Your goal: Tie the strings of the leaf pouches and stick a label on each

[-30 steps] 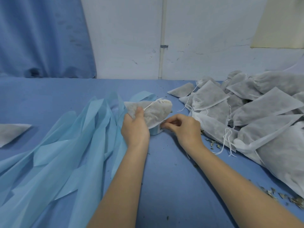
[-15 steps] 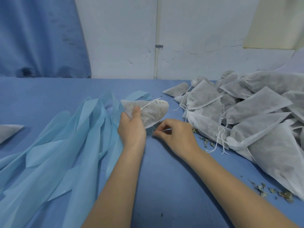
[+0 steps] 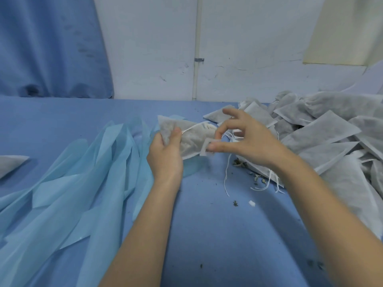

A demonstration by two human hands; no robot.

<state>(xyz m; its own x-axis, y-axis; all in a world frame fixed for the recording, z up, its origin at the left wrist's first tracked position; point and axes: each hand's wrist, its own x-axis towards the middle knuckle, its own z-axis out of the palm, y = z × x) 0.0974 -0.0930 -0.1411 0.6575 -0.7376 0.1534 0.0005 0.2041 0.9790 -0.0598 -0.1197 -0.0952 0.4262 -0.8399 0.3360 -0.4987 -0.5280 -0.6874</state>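
A: What lies at the far left?

B: A grey-white fabric pouch [image 3: 10, 164] on its own at the table's edge, then long pale blue translucent backing strips [image 3: 78, 183] fanned across the blue cloth-covered table [image 3: 207, 235].

A: And the hands?

B: At centre, the left hand [image 3: 165, 156] holds a grey-white non-woven drawstring pouch [image 3: 190, 135] above the table, fingers curled under it and the thumb pressing its white string [image 3: 192, 128] against the fabric. Dark leaf matter shows faintly through the weave. The right hand [image 3: 246, 141] pinches a small white rectangular label [image 3: 206, 147] between thumb and forefinger at the pouch's lower edge, other fingers spread wide.

A: So which step?

B: Labelling, I'd judge (whether the string is knotted is unclear). Next the label needs pressing flat onto the pouch while the left hand steadies it.

A: Further right?

B: A heaped pile of similar filled pouches [image 3: 321, 137], strings trailing, with spilled dried leaf crumbs [image 3: 257, 177] beside it.
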